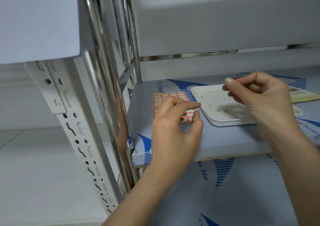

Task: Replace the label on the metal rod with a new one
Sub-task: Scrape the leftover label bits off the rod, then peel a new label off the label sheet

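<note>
Both hands are up over the shelf. The right hand point(256, 97) has thumb and forefinger pinched together, hovering above the white rounded plastic tray point(223, 114); whether a scrap of peeled label sits in that pinch I cannot tell, it is too small to make out. Tiny flecks lie on the tray just below the pinch, likely bits of discarded label.

The left hand point(174, 120) sits beside it, fingers loosely curled with thumb and forefinger a little apart, gripping nothing, poised directly over the red-and-white sheet of small adhesive labels point(166, 97) lying flat on the film-covered grey shelf board point(225, 140).

The shiny chrome metal rod point(103, 80), the task's target, stands well off to the left of both hands, upright at the shelf's corner; no label on it is clear from here.

My read: the old label is being dropped off and a fresh one comes next. To do it well, let the right pinch release squarely over the tray, then use the left fingertips to pin the sheet while a nail lifts one label by its corner, keeping the sticky face untouched. Risk: the label curling onto itself.
</note>
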`<state>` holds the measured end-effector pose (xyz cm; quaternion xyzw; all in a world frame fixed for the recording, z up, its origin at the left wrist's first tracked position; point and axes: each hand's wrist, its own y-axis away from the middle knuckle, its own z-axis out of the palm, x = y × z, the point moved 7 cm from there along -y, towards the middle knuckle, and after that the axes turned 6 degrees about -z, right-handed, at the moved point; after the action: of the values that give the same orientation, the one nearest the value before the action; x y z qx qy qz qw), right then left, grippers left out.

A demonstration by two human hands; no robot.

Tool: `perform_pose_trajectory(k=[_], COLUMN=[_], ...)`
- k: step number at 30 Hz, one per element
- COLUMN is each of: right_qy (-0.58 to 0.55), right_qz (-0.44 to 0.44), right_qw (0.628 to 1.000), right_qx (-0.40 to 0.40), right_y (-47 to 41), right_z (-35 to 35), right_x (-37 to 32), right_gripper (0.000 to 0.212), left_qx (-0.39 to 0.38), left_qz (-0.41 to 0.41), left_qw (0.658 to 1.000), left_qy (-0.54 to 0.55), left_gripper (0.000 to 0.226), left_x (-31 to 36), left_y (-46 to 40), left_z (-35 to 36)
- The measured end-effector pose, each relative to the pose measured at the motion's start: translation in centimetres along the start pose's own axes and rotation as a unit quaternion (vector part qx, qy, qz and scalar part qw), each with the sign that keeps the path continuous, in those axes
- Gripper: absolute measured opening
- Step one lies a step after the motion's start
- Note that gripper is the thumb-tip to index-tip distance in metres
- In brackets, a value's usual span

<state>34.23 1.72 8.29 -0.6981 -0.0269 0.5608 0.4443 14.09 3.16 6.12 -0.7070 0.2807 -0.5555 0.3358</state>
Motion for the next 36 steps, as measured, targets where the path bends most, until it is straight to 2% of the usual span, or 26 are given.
perform_pose_trajectory(k=[4,11,13,16,21,23,24,29,33,36], right_qy=[0.107,0.269,0.295,0.303,0.283,0.283,0.286,0.288,0.322,0.397], right_qz=[-0.020,-0.037,-0.032,-0.033,-0.054,-0.063,-0.073,-0.172,-0.233,-0.258], right_qw=[0.994,0.959,0.951,0.950,0.956,0.955,0.953,0.940,0.910,0.868], right_qx=[-0.028,-0.086,-0.086,-0.076,-0.061,-0.061,-0.063,-0.071,-0.120,-0.150], right_y=[-1.4,-2.5,-2.6,-2.7,-2.8,-2.9,-2.9,-1.8,0.1,1.5], right_z=[-0.4,-0.4,-0.6,-0.9,-1.0,-1.0,-0.9,0.8,4.3,6.7], right_x=[1.5,2.6,3.1,3.0,2.6,2.5,2.4,0.6,-0.5,-0.3], right_gripper=[0.022,0.041,0.034,0.015,0.022,0.013,0.017,0.016,0.015,0.016], left_qx=[-0.025,-0.064,-0.061,-0.054,-0.047,-0.052,-0.057,-0.093,-0.101,-0.108], left_qz=[-0.040,-0.103,-0.127,-0.162,-0.193,-0.208,-0.215,-0.270,-0.307,-0.315], left_qw=[0.998,0.985,0.981,0.975,0.967,0.962,0.960,0.945,0.934,0.930], left_qy=[-0.029,-0.121,-0.135,-0.145,-0.161,-0.168,-0.171,-0.156,-0.153,-0.157], left_gripper=[0.019,0.018,0.019,0.021,0.023,0.025,0.026,0.036,0.041,0.041], left_x=[-0.5,-1.9,-2.5,-3.2,-3.7,-4.0,-4.2,-4.8,-5.5,-5.8], left_y=[-1.0,-3.2,-3.3,-3.3,-3.2,-3.1,-3.1,-2.8,-2.5,-2.4], left_z=[0.9,1.6,1.5,1.3,1.0,1.0,1.0,1.4,1.4,1.2])
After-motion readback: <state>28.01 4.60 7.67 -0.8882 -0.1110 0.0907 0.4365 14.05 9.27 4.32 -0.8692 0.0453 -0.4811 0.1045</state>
